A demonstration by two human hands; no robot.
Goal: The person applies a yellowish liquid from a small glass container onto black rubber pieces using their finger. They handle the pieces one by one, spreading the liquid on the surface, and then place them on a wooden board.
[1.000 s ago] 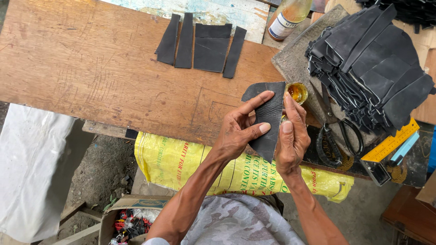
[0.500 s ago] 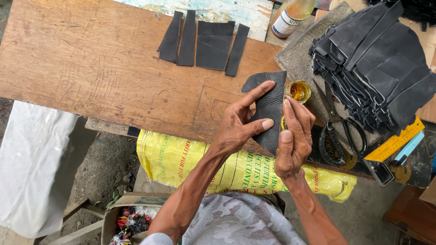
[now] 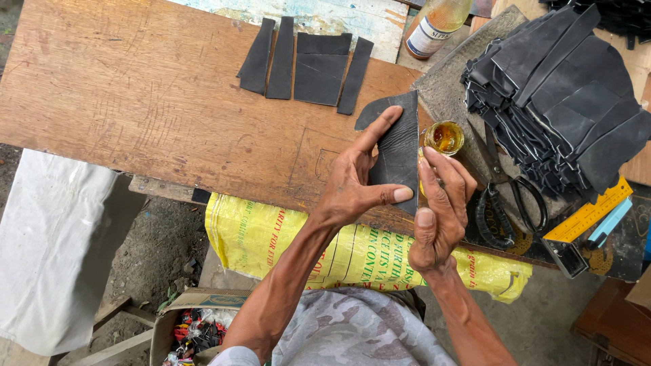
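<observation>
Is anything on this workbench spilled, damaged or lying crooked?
Nothing looks spilled. The small open glue tin stands upright beside the right hand. The black pieces are heaped loosely, not squared. The wooden board is scratched and worn.

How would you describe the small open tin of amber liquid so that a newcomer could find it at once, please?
Start at the wooden workbench and go to its right end, where a heap of black cut pieces lies. The small round tin sits just left of that heap, beyond the fingertips of the right hand and beside the black scissors. It alone is round, open-topped and filled with glossy amber liquid.
</observation>
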